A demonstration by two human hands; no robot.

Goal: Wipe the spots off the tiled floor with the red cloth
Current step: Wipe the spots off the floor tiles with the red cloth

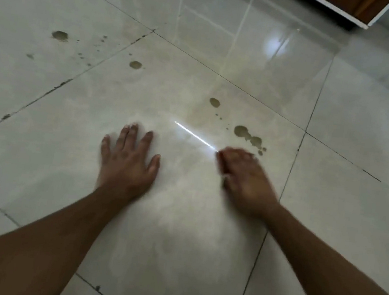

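While the spots are this close, here is how to wipe them well.

Left hand: the left hand (129, 157) lies flat on the tiled floor (178, 231), with its fingers (126, 136) straight and spread apart. It holds nothing. It can stay there as a prop.

Right hand: the right hand (246, 178) is blurry. Its fingers look bent, but I cannot tell if they are clamped on anything.

Red cloth: I cannot see it clearly. There is only a thin dark red edge at the left side of the right hand. It may be tucked under there.

Nearest spots: the brown blobs (248, 135) sit just past the right hand, a little to the right.

Other spots: one (215, 102) lies farther off, one (135, 64) lies far left, and a bigger one (60, 35) lies beyond that.

How to wipe: push the cloth flat over the near blobs first. Press down, rub, then lift so the dirt does not smear.
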